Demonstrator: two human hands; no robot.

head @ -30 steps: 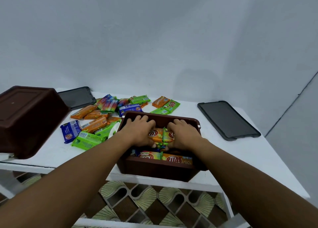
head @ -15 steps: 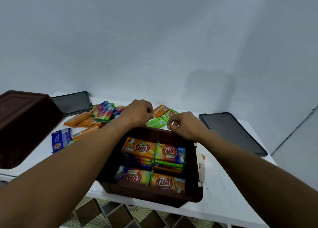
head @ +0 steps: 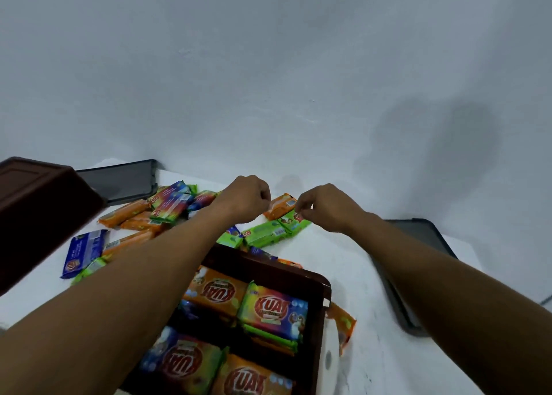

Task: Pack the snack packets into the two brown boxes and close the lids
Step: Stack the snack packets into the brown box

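One brown box (head: 324,287) partly filled; second box (head: 44,209) overturned; lids (head: 128,179) off; many loose packets (head: 167,206) remain. Left hand (head: 245,199), right hand (head: 325,208) curled over packets, grip unclear.

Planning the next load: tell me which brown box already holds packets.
The brown box at bottom centre: its open top shows stacked KUAT packets. The other brown box, far left, shows only closed faces.
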